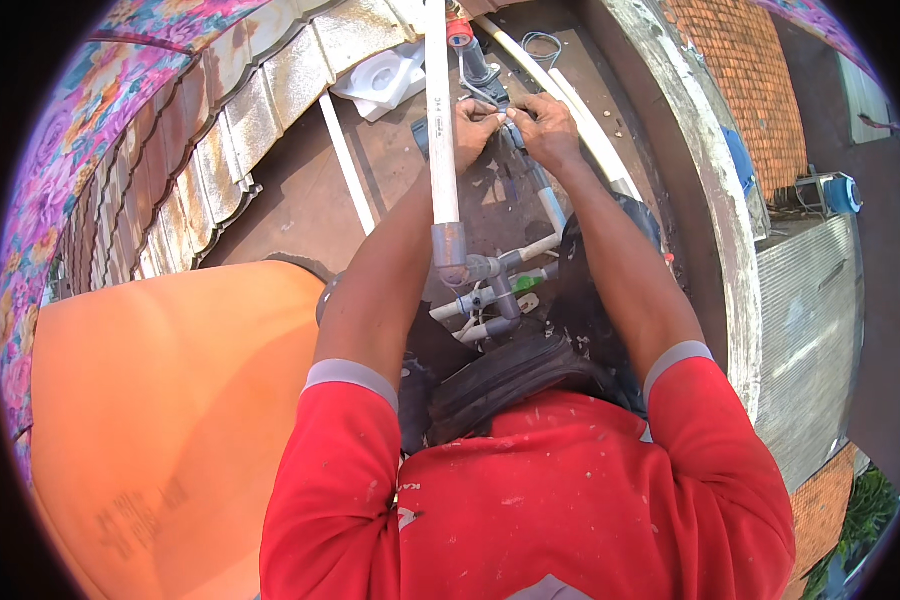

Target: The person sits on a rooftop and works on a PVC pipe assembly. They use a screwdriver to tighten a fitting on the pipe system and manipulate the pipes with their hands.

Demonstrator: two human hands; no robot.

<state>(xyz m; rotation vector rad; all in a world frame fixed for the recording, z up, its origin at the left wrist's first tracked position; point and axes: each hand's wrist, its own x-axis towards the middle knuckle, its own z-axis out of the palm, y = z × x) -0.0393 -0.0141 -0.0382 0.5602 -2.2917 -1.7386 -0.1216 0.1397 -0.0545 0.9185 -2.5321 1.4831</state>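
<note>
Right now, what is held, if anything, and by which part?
Left grip and right grip together pinch a small pale piece; what it is, and by which part, cannot be told.

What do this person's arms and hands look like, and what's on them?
The left hand and right hand are bare, like the forearms; no gloves show. The short red fabric sleeves each end in a pale grey band.

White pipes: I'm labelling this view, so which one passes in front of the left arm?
The middle white pipe, with a grey elbow at its lower end. It alone crosses over the left arm; another white pipe lies right of the right hand.
</note>
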